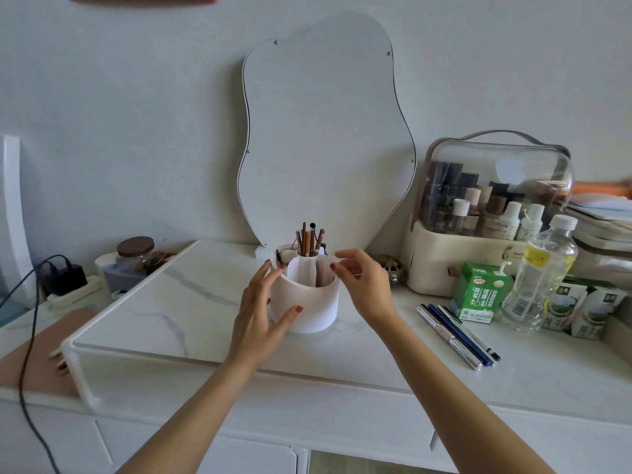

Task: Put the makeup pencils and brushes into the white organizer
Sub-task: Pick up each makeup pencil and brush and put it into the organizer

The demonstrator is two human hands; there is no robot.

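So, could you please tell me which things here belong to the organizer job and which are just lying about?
Job:
white organizer
makeup pencils standing in it
left hand on its side
right hand at its rim

Lying about:
pens
green carton
water bottle
cosmetics case
mirror
jar

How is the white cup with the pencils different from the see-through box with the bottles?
The white organizer is round, open on top and solid white, while the clear cosmetics case is bigger, covered by a see-through dome with a handle. The organizer holds upright pencils and brushes; the case holds bottles. The left hand touches the organizer; nothing touches the case. Both store makeup on the same tabletop.
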